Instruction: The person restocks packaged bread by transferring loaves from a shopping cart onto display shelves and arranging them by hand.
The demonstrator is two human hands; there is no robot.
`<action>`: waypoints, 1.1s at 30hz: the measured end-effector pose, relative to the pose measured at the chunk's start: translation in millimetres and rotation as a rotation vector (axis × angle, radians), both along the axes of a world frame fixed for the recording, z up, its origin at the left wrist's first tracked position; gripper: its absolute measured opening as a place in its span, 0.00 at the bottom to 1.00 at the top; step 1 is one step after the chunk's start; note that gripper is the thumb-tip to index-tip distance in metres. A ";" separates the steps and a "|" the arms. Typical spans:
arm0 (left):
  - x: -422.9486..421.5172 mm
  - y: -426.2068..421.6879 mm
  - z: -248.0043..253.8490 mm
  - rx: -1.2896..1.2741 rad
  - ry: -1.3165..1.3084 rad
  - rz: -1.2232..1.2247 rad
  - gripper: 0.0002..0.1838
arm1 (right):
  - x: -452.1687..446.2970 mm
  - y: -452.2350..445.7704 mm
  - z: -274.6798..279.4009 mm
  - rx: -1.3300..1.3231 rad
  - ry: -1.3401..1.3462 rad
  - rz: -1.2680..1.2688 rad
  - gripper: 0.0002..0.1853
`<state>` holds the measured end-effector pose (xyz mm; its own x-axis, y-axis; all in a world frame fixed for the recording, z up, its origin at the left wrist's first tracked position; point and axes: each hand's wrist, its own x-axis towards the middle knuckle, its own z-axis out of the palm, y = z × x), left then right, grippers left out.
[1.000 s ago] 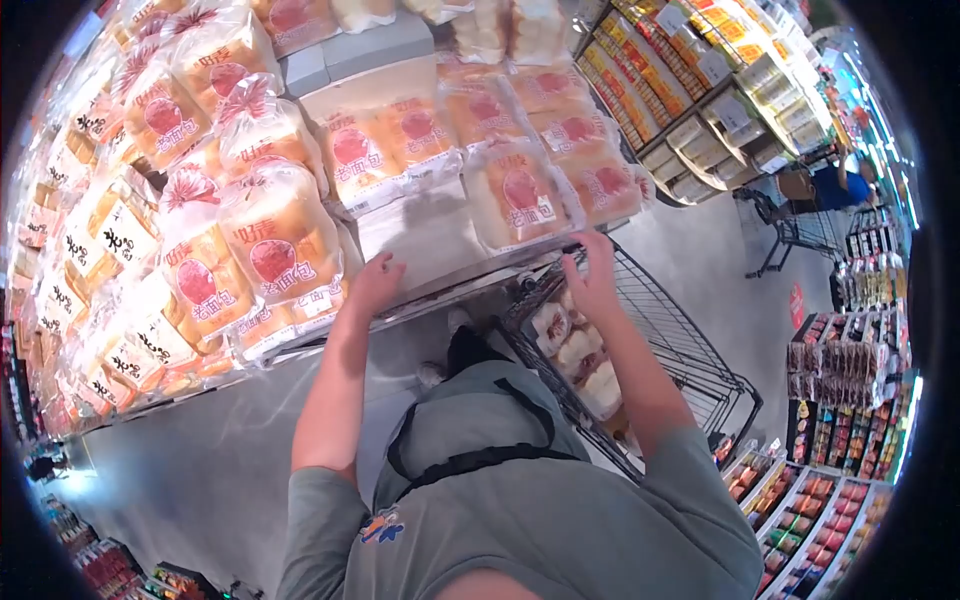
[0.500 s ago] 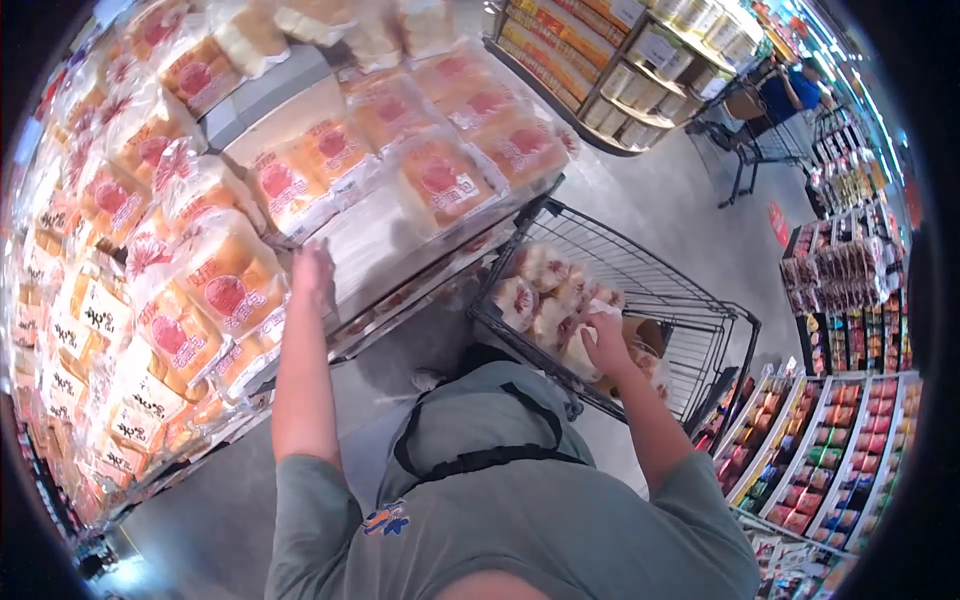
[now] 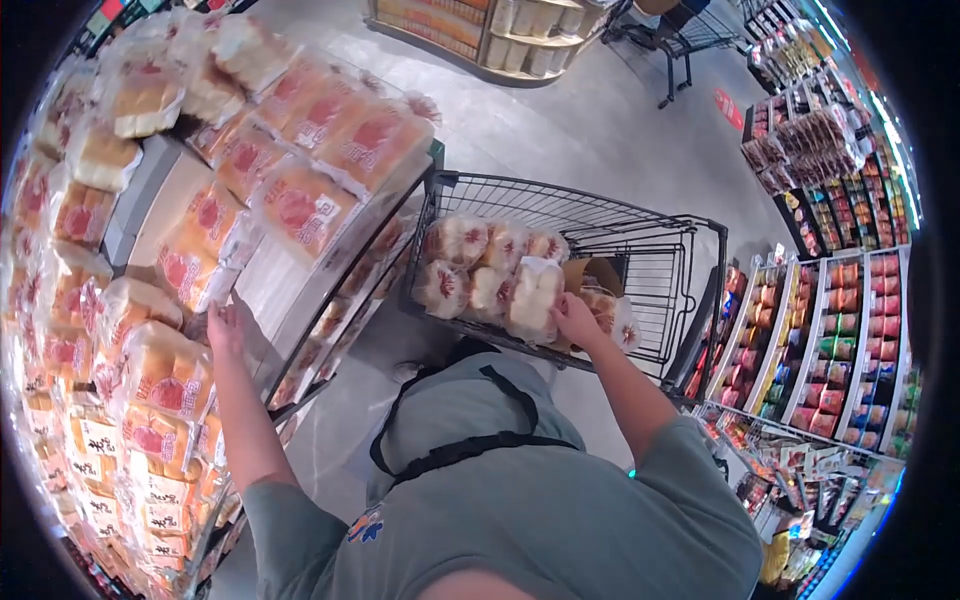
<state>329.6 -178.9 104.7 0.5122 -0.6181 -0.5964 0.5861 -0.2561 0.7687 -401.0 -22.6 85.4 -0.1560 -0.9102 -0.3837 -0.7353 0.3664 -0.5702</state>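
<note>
My right hand (image 3: 577, 320) is in the shopping cart (image 3: 640, 205), touching the side of a white bagged bread loaf (image 3: 533, 295); its fingertips are partly hidden against the bag. Several more bagged loaves fill the cart's near left part, beside a brown cardboard piece (image 3: 592, 272). At the display table's bare surface (image 3: 277, 290), my left hand (image 3: 226, 325) is near the lower edge of a bagged bread pack (image 3: 200, 245) with red print. Its fingers are small and bunched in view, so its grip is unclear.
Bagged bread is piled over the display (image 3: 165, 370) at left. A curved shelf (image 3: 490, 35) stands beyond the aisle. Another cart (image 3: 690, 30) is at the top right, near a person partly in view. Packaged goods line the shelves (image 3: 830, 340) at right.
The view has turned toward the cart. My right hand has moved from the table's edge down to the loaves in the cart. My left hand remains by the display.
</note>
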 end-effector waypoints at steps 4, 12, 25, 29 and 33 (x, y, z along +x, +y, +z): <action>-89.1 47.4 66.7 -0.129 -0.171 -0.032 0.25 | 3.9 0.7 -27.5 0.045 0.074 -0.054 0.18; -160.5 128.1 74.6 -0.147 -0.275 -0.199 0.18 | 43.0 -8.6 -25.9 0.450 0.420 0.577 0.24; -220.3 107.6 38.6 -0.038 -0.145 -0.592 0.15 | 18.5 -17.3 -9.2 0.195 0.471 0.438 0.08; -220.5 102.5 27.8 -0.089 -0.224 -0.869 0.16 | 6.6 -50.9 61.1 -0.049 0.346 0.398 0.07; -222.4 107.1 31.7 -0.274 -0.339 -1.037 0.18 | 30.8 -84.1 164.9 0.059 -0.111 0.326 0.09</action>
<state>107.2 -71.7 136.4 -0.2157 -0.9286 -0.3021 -0.0621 -0.2957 0.9533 -370.2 -106.7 250.3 0.1851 -0.8810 -0.4353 -0.7539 0.1568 -0.6380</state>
